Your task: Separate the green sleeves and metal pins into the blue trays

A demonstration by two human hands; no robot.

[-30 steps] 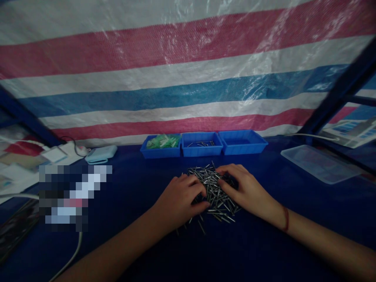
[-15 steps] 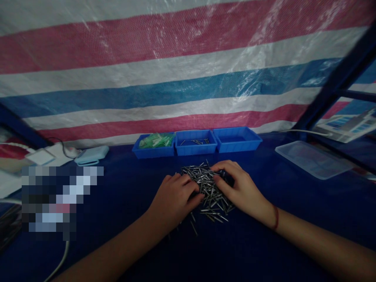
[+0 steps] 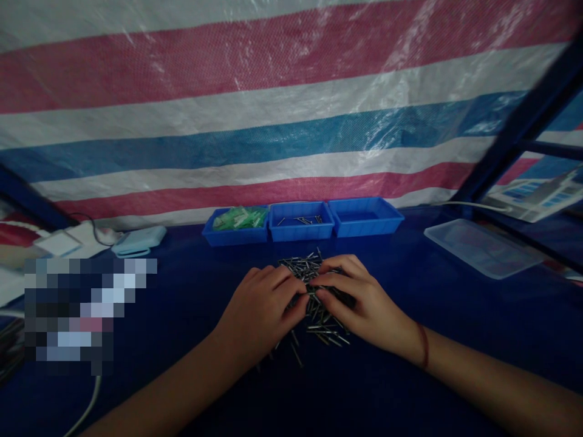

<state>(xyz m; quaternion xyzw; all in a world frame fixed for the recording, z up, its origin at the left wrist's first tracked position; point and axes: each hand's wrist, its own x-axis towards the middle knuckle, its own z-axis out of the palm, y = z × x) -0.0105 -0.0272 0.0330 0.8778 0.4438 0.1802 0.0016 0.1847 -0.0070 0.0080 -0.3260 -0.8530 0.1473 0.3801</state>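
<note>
A heap of thin silvery metal pins, nail-like in shape point(image 3: 323, 315), lies on the dark blue table. From the left, my left hand point(image 3: 266, 297) rests against the heap, its thumb and index finger drawn together at the tips. Whatever is pinched there is too small to make out. My right hand point(image 3: 359, 297) curves over the right side of the heap, with thumb and fingers apart. Its fingertips are close to those of my left hand, above the pins. A few pins lie loose at the near side.
Behind the heap stand three blue bins in a row: one with green plastic packets point(image 3: 240, 218), a middle bin point(image 3: 300, 232) with several pins, and a right bin point(image 3: 368, 227). A clear plastic lid point(image 3: 478, 246) lies right; a light blue case point(image 3: 139, 241) lies left.
My right hand has moved left over the heap, bringing its fingertips close to my left hand's. The left thumb and index finger have closed together. The view has shifted slightly.
</note>
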